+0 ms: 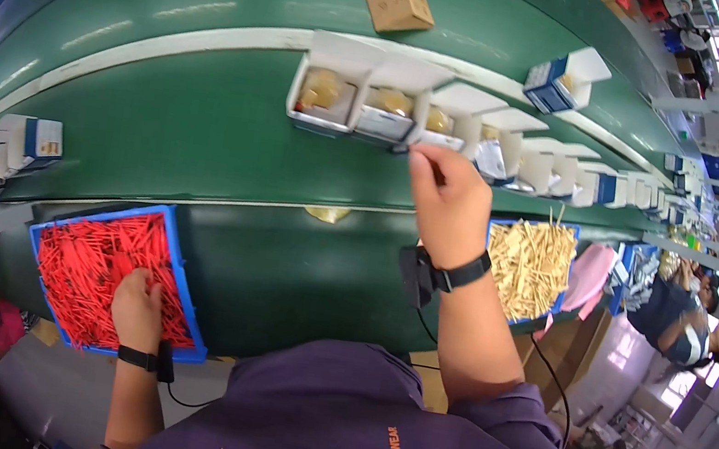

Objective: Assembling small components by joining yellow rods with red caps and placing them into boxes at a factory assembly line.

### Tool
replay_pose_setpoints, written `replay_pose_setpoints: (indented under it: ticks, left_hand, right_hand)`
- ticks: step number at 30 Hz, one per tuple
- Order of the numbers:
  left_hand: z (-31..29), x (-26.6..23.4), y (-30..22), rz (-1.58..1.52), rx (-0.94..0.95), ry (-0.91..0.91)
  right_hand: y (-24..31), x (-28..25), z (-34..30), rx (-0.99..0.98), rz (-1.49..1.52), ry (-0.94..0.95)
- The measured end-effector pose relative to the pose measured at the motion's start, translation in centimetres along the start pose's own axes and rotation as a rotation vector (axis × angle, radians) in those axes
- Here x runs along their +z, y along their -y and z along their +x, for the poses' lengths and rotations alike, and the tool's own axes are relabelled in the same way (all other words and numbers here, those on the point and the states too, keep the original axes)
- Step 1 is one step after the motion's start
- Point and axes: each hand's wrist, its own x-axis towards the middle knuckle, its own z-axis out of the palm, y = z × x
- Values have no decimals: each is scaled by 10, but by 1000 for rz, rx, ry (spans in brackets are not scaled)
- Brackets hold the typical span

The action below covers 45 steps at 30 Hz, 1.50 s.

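My left hand [137,310] is down in a blue tray [172,257] heaped with thin red stick-like pieces [93,264]. Its fingers are curled together among them; whatever lies between them is hidden. Out over the green work surface, my right hand [454,203] has thumb and forefinger pinched at the front of a row of open white-and-blue boxes. A small dark bit shows beside the fingertips, too blurred to name. The nearest boxes, a leftmost box [344,109] and a second box [383,126], hold yellowish rounded packets. Both wrists wear black straps with small devices.
Another blue tray [575,247] of pale wooden-looking sticks stands right of my right forearm. More boxes [27,145] stand at far left, and one box [567,81] sits beyond the white rail [248,38]. Brown cartons [397,2] lie farther back. Co-workers are at both sides.
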Motion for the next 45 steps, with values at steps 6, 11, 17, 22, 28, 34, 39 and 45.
replay_pose_setpoints:
  ticks: [6,11,17,22,28,34,39,45]
  left_hand:
    - [4,-1,0,1,-45,61]
    - [-1,8,2,-26,-2,7]
    - [-21,-24,18,-312,-333,8]
    - [-22,-25,31,-671,-425,-44]
    - [4,-62,-43,-1346,-472,27]
    - [30,-38,-131,-1782,-388,145]
    - [39,-11,-148,-1724,-427,393]
    - [59,-5,-160,-1511,-256,506]
  right_hand:
    - [-95,-15,-104,442,-240,227]
    - [-111,15,-145,422,-330,246]
    - [-74,16,-130,542,-23,362]
    - [-27,25,-116,537,482,429]
    - [45,41,-110,465,760,689]
    - [83,81,-110,529,1048,655]
    - [77,76,-86,582,1159,479]
    - [66,64,-66,450,861,571]
